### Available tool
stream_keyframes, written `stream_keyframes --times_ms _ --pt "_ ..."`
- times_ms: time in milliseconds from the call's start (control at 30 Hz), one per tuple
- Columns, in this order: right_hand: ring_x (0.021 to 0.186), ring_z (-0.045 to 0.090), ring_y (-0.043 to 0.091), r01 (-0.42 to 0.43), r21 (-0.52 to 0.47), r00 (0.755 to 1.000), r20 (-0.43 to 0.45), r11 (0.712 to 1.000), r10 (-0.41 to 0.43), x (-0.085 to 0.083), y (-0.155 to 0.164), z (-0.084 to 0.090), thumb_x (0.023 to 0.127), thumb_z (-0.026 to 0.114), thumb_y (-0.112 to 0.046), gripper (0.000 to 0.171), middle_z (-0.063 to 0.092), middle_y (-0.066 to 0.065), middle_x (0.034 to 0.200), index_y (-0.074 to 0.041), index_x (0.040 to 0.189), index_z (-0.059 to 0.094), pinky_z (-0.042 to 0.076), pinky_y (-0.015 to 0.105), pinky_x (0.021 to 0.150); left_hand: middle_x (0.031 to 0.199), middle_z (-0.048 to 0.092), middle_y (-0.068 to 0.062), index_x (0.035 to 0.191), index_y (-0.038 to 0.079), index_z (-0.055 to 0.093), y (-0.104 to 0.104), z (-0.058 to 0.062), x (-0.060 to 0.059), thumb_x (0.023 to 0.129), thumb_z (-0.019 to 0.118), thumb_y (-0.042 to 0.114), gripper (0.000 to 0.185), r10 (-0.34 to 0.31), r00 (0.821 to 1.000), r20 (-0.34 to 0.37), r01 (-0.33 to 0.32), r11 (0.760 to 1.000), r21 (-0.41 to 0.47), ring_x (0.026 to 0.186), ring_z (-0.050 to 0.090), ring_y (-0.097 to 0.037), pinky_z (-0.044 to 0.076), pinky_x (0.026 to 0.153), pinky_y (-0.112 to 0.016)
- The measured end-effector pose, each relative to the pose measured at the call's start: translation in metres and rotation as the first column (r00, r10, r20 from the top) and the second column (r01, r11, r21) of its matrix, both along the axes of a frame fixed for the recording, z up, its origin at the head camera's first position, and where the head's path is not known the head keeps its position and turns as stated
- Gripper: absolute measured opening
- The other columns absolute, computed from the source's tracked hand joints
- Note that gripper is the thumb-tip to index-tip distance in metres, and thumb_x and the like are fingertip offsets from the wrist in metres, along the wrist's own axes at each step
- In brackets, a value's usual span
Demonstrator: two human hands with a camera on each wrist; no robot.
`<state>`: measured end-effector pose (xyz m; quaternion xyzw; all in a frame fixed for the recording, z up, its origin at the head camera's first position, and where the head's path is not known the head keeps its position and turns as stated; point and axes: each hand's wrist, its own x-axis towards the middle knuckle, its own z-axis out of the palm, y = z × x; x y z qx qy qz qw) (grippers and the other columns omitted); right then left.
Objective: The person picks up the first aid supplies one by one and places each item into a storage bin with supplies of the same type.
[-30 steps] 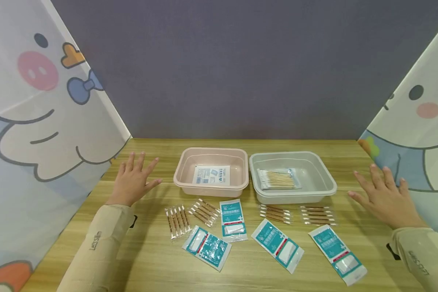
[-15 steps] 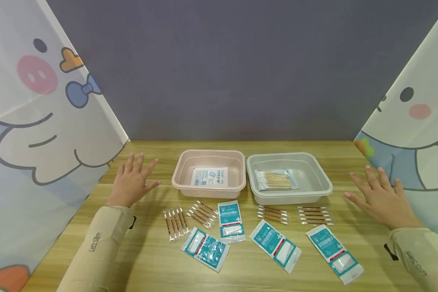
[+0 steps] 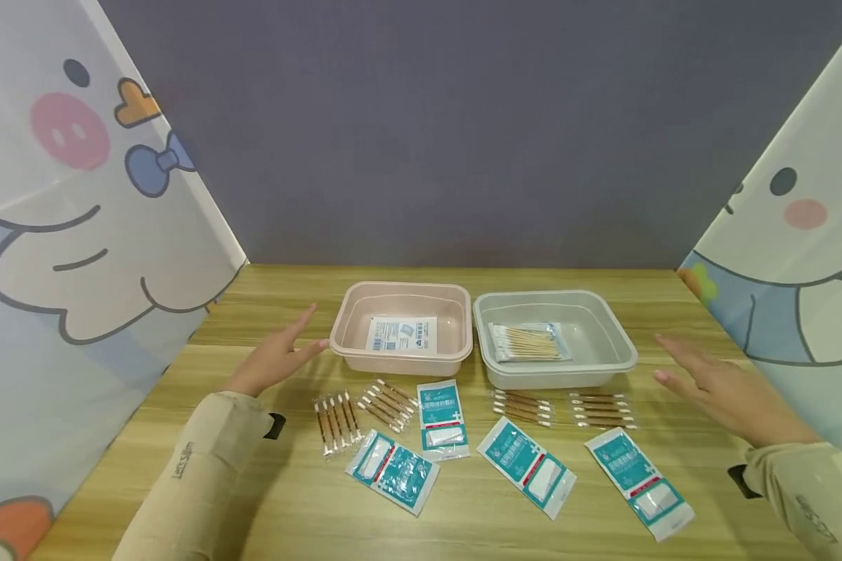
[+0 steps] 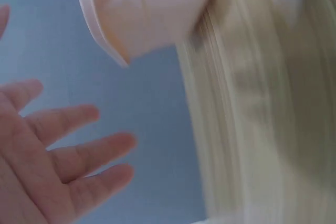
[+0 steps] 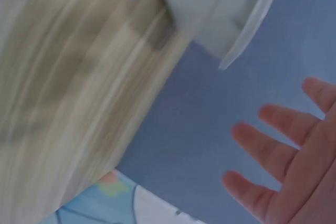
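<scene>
Head view: the left hand (image 3: pixel 275 360) hangs over the bench (image 3: pixel 463 530) with straight, spread fingers, holding nothing, its fingertips just beside the left rim of the pink tray (image 3: pixel 401 328). The right hand (image 3: pixel 719 387) is likewise flat and empty, near the right rim of the grey tray (image 3: pixel 554 337) but apart from it. The pink tray holds one white gauze packet (image 3: pixel 402 335); the grey tray holds a bag of cotton swabs (image 3: pixel 529 342). In front of the trays lie four strips of brown-tipped swabs (image 3: pixel 335 414) and four teal dressing packets (image 3: pixel 443 418).

Left wrist view: the open palm (image 4: pixel 47 156) and the pink tray's corner (image 4: pixel 142 14) show, apart; the bench is smeared by motion blur.

Right wrist view: open fingers (image 5: pixel 278 145) and the grey tray's corner (image 5: pixel 231 9), apart; also blurred.

Risks, as judgement: both trays look light, so a fast side contact could shove them together or onto the strips in front. A sleeve passing low could drag the near packets, which sit close to the forearms. The flat, slick packets may resist a pinch and slide instead.
</scene>
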<state>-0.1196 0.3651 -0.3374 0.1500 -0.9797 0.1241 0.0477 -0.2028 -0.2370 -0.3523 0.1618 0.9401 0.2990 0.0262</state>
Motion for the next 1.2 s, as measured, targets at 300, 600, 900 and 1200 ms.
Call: stream_keyframes --times_ms 300,600,900,1200 --pt "0.108 0.056 0.047 -0.052 -0.15 0.993 0.101 0.987 0.068 0.007 -0.026 0.009 0.101 0.05 -0.027 0.058 0.048 0.028 0.135 -0.008 0.151 0.028 0.043 0.063 0.081 0.144 0.036 -0.029 0.154 0.008 0.014 0.006 0.003 -0.001 0.101 0.047 0.038 0.069 0.055 0.968 0.247 -0.146 0.918 0.368 0.127 0.04 -0.048 0.031 0.102 -0.062" --pt "0.092 0.066 0.028 -0.063 -0.21 0.987 0.131 0.976 0.092 0.008 -0.042 0.005 0.1 0.053 -0.023 0.059 0.054 0.029 0.127 -0.006 0.151 0.027 0.053 0.047 0.071 0.147 0.03 -0.03 0.154 0.009 0.013 0.011 0.003 -0.003 0.102 0.046 0.032 0.066 0.072 0.916 0.394 -0.278 0.824 0.494 0.117 0.049 -0.046 0.053 0.083 -0.045" --pt "0.063 0.059 0.012 -0.174 -0.48 0.926 0.217 0.86 0.309 0.005 -0.067 -0.007 0.096 0.058 -0.012 0.054 0.059 0.008 0.097 0.005 0.143 0.035 0.049 0.028 0.056 0.131 0.046 -0.027 0.148 -0.002 0.027 0.021 -0.006 -0.008 0.1 0.048 0.027 0.059 0.139 0.895 0.423 -0.346 0.815 0.465 0.102 0.058 -0.039 0.054 0.081 -0.044" --pt "0.056 0.046 0.004 -0.133 -0.547 0.827 0.398 0.827 0.397 0.003 -0.091 -0.025 0.089 0.068 -0.013 0.063 0.055 0.006 0.089 0.013 0.137 0.037 0.043 0.024 0.049 0.1 0.061 -0.017 0.147 0.001 0.032 0.029 -0.019 -0.017 0.1 0.05 0.027 0.057 0.143 0.89 0.432 -0.342 0.837 0.428 0.066 0.061 -0.017 0.053 0.063 -0.033"
